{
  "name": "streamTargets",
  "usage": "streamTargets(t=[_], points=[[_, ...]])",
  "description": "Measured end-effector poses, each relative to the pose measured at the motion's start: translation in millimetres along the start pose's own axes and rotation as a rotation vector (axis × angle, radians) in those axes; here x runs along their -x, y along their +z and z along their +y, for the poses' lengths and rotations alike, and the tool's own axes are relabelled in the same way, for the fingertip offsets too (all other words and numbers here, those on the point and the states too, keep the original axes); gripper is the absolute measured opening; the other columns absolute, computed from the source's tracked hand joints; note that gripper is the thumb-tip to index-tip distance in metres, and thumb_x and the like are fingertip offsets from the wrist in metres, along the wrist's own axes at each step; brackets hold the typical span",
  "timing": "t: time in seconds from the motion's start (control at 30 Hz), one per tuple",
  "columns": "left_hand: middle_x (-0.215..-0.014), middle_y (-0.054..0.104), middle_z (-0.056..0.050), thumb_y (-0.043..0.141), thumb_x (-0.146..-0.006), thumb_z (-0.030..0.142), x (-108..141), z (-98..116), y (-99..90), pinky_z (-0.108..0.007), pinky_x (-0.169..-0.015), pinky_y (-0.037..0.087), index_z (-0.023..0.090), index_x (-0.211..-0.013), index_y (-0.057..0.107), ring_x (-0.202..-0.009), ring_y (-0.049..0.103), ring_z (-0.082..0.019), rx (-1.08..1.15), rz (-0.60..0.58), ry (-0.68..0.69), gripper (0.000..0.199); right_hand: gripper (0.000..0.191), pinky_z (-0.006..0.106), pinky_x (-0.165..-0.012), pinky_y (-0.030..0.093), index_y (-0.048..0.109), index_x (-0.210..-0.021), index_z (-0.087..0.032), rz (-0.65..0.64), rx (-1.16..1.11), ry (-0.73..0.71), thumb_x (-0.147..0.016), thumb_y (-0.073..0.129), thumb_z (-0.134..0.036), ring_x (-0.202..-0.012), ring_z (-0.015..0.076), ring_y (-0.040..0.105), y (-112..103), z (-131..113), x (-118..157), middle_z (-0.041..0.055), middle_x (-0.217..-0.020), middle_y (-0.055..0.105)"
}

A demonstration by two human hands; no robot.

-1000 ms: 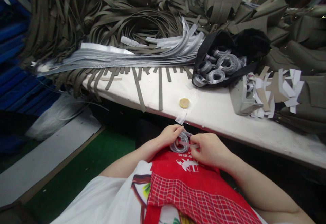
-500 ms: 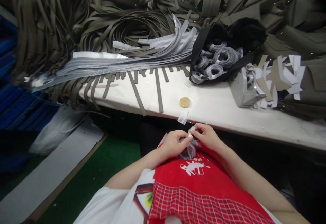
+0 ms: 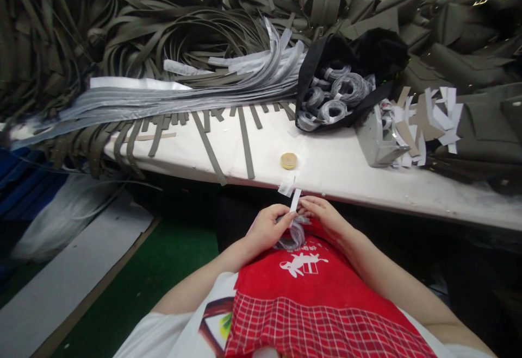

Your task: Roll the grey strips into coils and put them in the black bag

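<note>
- Coil (image 3: 299, 237): plastic-looking, glossy
- White strip (image 3: 296, 200): smooth, matt, like paper
- Apron (image 3: 261, 276): matt woven cloth
- Dark straps (image 3: 163, 26): smooth, leather-like, with a dull sheen
- Long grey strips (image 3: 183, 97): shiny, like plastic film
- Black bag (image 3: 379, 48): soft, matt cloth
- Scraps (image 3: 448, 113): matt paper or card
- Table (image 3: 326, 168): smooth, faintly glossy top
- Clear sheeting (image 3: 61, 222): thin, crinkled, glossy plastic

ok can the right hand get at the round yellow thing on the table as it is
Likely yes: the round yellow thing lies near the front edge of the table and nothing tall seems to block it, though the right hand is at the grey coil.
</note>
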State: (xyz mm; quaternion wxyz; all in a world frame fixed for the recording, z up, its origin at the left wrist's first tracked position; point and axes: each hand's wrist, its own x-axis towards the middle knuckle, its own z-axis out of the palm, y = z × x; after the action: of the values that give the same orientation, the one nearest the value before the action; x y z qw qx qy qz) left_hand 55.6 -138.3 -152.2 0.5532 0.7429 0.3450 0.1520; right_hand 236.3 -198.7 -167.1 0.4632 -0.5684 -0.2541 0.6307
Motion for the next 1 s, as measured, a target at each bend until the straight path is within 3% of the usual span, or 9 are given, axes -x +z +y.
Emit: streamTargets(t=[0.07,0.17,0.3,0.37,0.57,0.83,0.9,1.0], points=[[-0.074,0.065,0.0,0.052,-0.092,0.043,-0.7,0.8,-0.4,-0.022,-0.067,0.046,0.019,-0.083,0.068,-0.07,0.059,-0.014,0.002,-0.038,0.013,0.031,0.036,0.024,-0.061,0.044,0.073,-0.089,-0.017,0.018,0.036,-0.056,-0.071,0.073,-0.049,-0.062,0.0108,0.056,-1.8,-10.2,1.7,0.0014,-0.073,0.069],[-0.072,0.063,0.0,0.05,-0.092,0.041,-2.9,1.9,0.2,-0.023,-0.068,0.047,0.018,-0.078,0.066,-0.07,0.059,-0.014,-0.008,-0.083,0.051,0.032,0.028,0.025,-0.058,0.045,0.071,-0.076,-0.016,-0.015,0.182,-0.135,-0.074,0.073,-0.044,-0.057,0.0117,0.056,2.6,-23.9,8.9,0.0009,-0.065,0.068],[-0.095,0.069,-0.002,0.052,-0.091,0.037,-3.8,-1.0,-0.4,-0.025,-0.081,0.048,0.022,-0.099,0.068,-0.088,0.063,-0.017,-0.047,-0.051,0.057,0.023,0.018,0.028,-0.064,0.05,0.071,-0.074,-0.019,0.075,0.602,-0.431,-0.08,0.067,-0.035,-0.065,0.0161,0.064,14.4,-31.7,26.0,0.0042,-0.073,0.072],[-0.103,0.069,-0.003,0.053,-0.091,0.037,-3.0,-2.0,-1.5,-0.027,-0.084,0.049,0.023,-0.107,0.066,-0.094,0.064,-0.018,-0.085,-0.04,0.035,0.025,0.014,0.027,-0.062,0.049,0.072,-0.077,-0.02,0.131,0.742,-0.491,-0.082,0.065,-0.031,-0.064,0.0156,0.064,17.8,-30.9,31.9,0.0033,-0.073,0.073],[-0.105,0.07,-0.003,0.055,-0.09,0.039,-1.8,1.2,-2.5,-0.028,-0.086,0.049,0.024,-0.11,0.066,-0.094,0.065,-0.018,-0.146,-0.074,0.104,0.027,0.015,0.025,-0.057,0.046,0.065,-0.072,-0.019,0.252,0.704,-0.451,-0.082,0.063,-0.03,-0.058,0.0139,0.061,16.1,-23.9,27.7,0.0018,-0.068,0.07],[-0.105,0.071,-0.003,0.062,-0.085,0.031,-0.6,-3.1,-3.9,-0.028,-0.088,0.05,0.023,-0.107,0.067,-0.096,0.065,-0.018,-0.018,-0.098,0.07,0.023,0.022,0.024,-0.055,0.04,0.067,-0.066,-0.018,-0.012,0.788,-0.417,-0.079,0.067,-0.036,-0.057,0.0121,0.056,7.5,-31.3,26.6,0.0006,-0.063,0.066],[-0.104,0.07,-0.003,0.062,-0.086,0.031,1.6,0.2,-5.9,-0.028,-0.089,0.05,0.023,-0.106,0.067,-0.096,0.064,-0.018,0.016,-0.115,0.104,0.022,0.03,0.025,-0.058,0.042,0.069,-0.067,-0.017,-0.056,0.692,-0.377,-0.08,0.065,-0.043,-0.06,0.0129,0.056,1.8,-33.3,21.4,0.0023,-0.066,0.067],[-0.107,0.068,-0.005,0.061,-0.087,0.028,5.1,4.0,-8.4,-0.029,-0.092,0.049,0.022,-0.106,0.066,-0.099,0.063,-0.018,0.057,-0.145,0.178,0.021,0.051,0.028,-0.063,0.045,0.072,-0.077,-0.016,0.0,0.441,-0.227,-0.084,0.051,-0.062,-0.064,0.0146,0.057,-6.0,-26.6,5.6,0.0055,-0.072,0.068]])
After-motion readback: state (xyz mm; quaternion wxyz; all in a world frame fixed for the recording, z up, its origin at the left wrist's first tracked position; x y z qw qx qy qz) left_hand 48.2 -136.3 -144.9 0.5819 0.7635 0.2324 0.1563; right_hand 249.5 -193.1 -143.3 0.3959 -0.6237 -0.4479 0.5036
